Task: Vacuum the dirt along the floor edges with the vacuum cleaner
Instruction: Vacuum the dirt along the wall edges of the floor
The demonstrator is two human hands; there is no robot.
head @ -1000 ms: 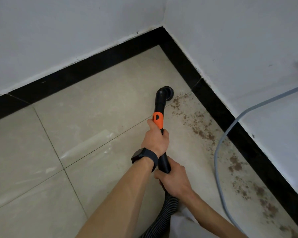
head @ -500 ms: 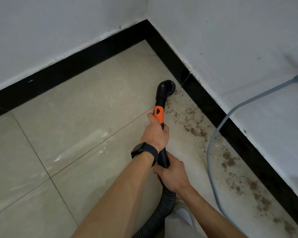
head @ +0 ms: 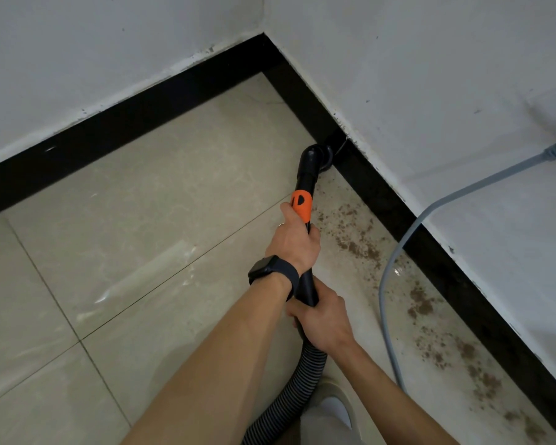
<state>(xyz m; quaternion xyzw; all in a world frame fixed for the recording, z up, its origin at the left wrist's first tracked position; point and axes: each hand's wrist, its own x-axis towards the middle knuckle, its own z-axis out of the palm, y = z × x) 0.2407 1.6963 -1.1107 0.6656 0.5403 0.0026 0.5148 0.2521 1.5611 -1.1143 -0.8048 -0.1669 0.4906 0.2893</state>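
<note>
A black vacuum wand [head: 306, 178] with an orange collar [head: 301, 203] reaches toward the right-hand wall. Its round nozzle [head: 323, 155] presses against the black skirting [head: 398, 213]. My left hand [head: 294, 242], with a dark watch on the wrist, grips the wand just below the orange collar. My right hand [head: 320, 319] grips the wand lower down, where the ribbed hose [head: 289, 403] begins. Brown dirt [head: 360, 248] lies scattered on the tiles along the right skirting, from near the nozzle down to the lower right.
A grey power cable [head: 389, 277] hangs from the right wall and runs down across the dirty strip of floor. White walls meet in a corner [head: 265, 35] at the top. Beige floor tiles [head: 142, 220] stretch to the left. A light shoe [head: 334, 409] shows below the hose.
The nozzle has moved forward and right, from the floor beside the dirt to right against the skirting. Both hands have kept their grip on the wand.
</note>
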